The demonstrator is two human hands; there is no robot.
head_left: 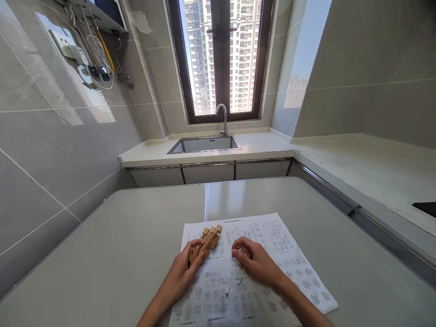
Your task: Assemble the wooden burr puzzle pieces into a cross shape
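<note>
Several notched wooden puzzle pieces (213,240), marked with dark numbers such as a 2, are gripped together in my left hand (182,272). They are over the upper left part of a printed instruction sheet (252,290), which shows rows of small diagrams and a few handwritten ticks. Just right of the pieces, my right hand (257,263) rests over the middle of the sheet with its fingers curled and the fingertips close together. Whether anything small sits inside those fingers is hidden.
The sheet lies on a pale table (136,236) with a seam down its middle. Beyond the table are a counter (262,143), a sink (207,144) with a faucet (224,120), and a window. Another counter (384,168) runs along the right; a tiled wall (61,150) stands left.
</note>
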